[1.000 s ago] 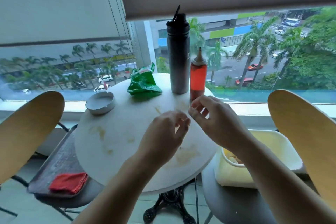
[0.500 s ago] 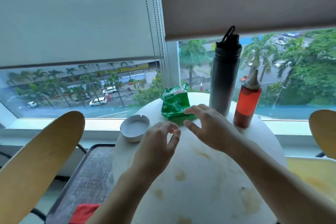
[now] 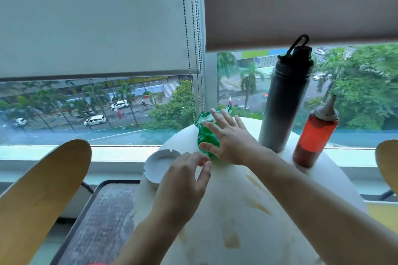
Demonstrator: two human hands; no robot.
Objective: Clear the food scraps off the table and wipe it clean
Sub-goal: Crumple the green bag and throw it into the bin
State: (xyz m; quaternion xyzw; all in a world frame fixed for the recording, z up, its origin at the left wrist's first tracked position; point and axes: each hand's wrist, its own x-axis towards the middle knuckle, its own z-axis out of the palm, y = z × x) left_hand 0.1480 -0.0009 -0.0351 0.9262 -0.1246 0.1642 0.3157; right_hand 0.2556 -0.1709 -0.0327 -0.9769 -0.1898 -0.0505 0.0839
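The right hand (image 3: 231,142) is extended over the far part of the round white table (image 3: 237,232), palm down, with its fingers straight and spread. The fingers lie across the crumpled green wrapper (image 3: 205,135); the thumb lies at the wrapper's near edge. Contact appears to be made, but no finger is curled round the wrapper.

The left hand (image 3: 185,183) is positioned just beside the right hand, on its near left side, above the table surface. Its fingers are loosely bent and hold nothing; the fingertips are close to the right thumb. Whether it touches the table cannot be determined.

The green wrapper lies at the far edge of the table, near the window. Brownish food stains (image 3: 256,203) mark the tabletop in several places, between the two forearms and nearer the camera.

A white ashtray (image 3: 160,165) sits at the left edge of the table, close to the left hand. A dark bottle (image 3: 284,101) with a loop cap stands upright to the right of the wrapper. A red squeeze bottle (image 3: 313,135) stands upright just beside it, further right.

A dark tray (image 3: 101,221) lies below the table on the left. Wooden chair backs appear at the left (image 3: 38,196) and right edges of the view.
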